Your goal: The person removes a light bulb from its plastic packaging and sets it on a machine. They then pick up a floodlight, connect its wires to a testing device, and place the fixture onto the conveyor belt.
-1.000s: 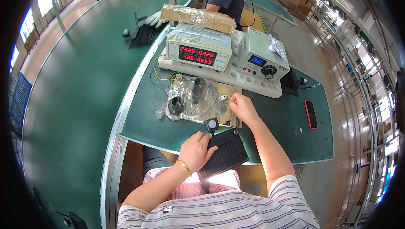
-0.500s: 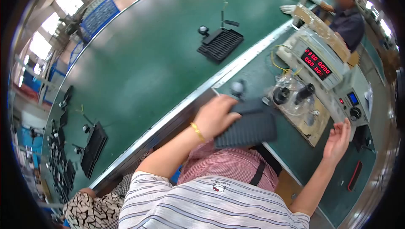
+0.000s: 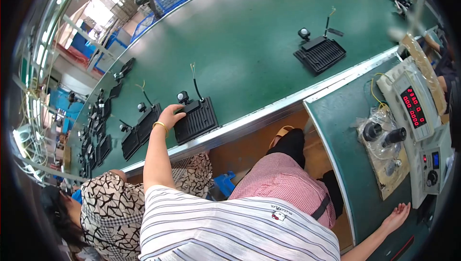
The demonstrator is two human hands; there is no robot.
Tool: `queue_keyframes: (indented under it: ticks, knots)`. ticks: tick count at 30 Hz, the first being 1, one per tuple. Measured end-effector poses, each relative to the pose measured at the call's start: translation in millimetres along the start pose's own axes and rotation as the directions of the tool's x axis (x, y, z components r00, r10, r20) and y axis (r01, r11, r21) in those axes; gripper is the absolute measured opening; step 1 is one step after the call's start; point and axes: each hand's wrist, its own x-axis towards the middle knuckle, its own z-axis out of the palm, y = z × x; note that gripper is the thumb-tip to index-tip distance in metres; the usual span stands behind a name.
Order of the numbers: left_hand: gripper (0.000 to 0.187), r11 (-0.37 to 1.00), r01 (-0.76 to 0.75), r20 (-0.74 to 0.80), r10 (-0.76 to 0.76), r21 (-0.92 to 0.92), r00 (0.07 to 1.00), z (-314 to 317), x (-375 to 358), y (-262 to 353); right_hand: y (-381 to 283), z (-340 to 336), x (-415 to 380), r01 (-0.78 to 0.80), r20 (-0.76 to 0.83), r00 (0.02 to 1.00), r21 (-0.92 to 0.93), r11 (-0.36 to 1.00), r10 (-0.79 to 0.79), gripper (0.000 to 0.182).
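Observation:
On the green bench, a black finned floodlight [image 3: 199,120] with a round white-faced sensor [image 3: 183,97] and a short cable lies face down near the metal edge. My left hand [image 3: 171,118], with a gold bracelet at the wrist, grips its left side, thumb over the housing. To its left are more floodlights [image 3: 142,129], very close to my hand. Far to the right, my right hand [image 3: 397,217] is open, palm up with fingers loosely curled, beside a control box [image 3: 430,169] with a knob and blue display. Nothing shows in it.
A meter [image 3: 412,107] with red digits stands on the right bench, by a wooden board [image 3: 401,179] carrying black round parts in clear plastic. Another floodlight [image 3: 321,55] lies farther along the bench. A co-worker in a patterned top [image 3: 113,203] sits at left; several floodlights [image 3: 98,131] cluster beyond.
My left hand has carried the floodlight left from above the right bench onto the green bench. The view has swung left. My right hand stays near the control box, open.

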Motion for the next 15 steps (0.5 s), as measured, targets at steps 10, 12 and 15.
queue_keyframes:
  ticks: [10, 12, 15]
  knots:
    - [0.023, 0.884, -0.420, -0.408, 0.313, -0.204, 0.858, 53.9, 32.6, 173.8, 4.1, 30.5, -25.6, 0.173, -0.014, 0.983, -0.285, 0.943, -0.185, 0.029]
    - [0.022, 0.773, -0.611, -0.383, 0.519, -0.170, 0.764, 88.2, 58.2, 233.6, -1.9, 39.3, -31.8, 0.160, -0.035, 0.984, -0.276, 0.948, -0.177, 0.028]
    - [0.024, 0.719, -0.656, -0.323, 0.579, -0.229, 0.748, 134.8, 108.5, 309.0, -4.5, 44.6, -37.5, 0.191, -0.005, 0.979, -0.302, 0.934, -0.202, 0.025]
